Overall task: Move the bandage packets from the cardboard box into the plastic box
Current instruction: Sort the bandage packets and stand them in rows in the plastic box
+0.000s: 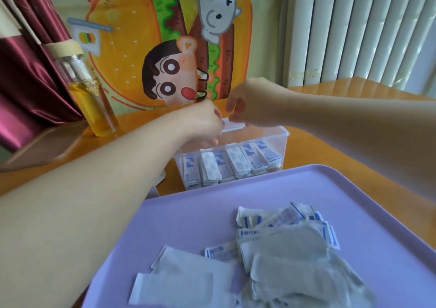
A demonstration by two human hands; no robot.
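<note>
The clear plastic box [284, 134] stands on the wooden table beyond a purple tray. A row of blue-and-white bandage packets [232, 163] stands upright inside it. My left hand [203, 123] reaches over the box's far left part, its fingertips dipping inside, blurred. A white packet edge [233, 126] shows at the far rim between my hands; which hand holds it is unclear. My right hand [252, 102] hovers just above the far rim with fingers and thumb curled together. Loose packets [283, 244] lie heaped on the tray. No cardboard box is in view.
The purple tray [188, 213] fills the near side of the table. A glass bottle of yellow liquid [92, 95] stands at the back left beside a dark red curtain. A cartoon burger cloth hangs behind, and a white radiator is at the right.
</note>
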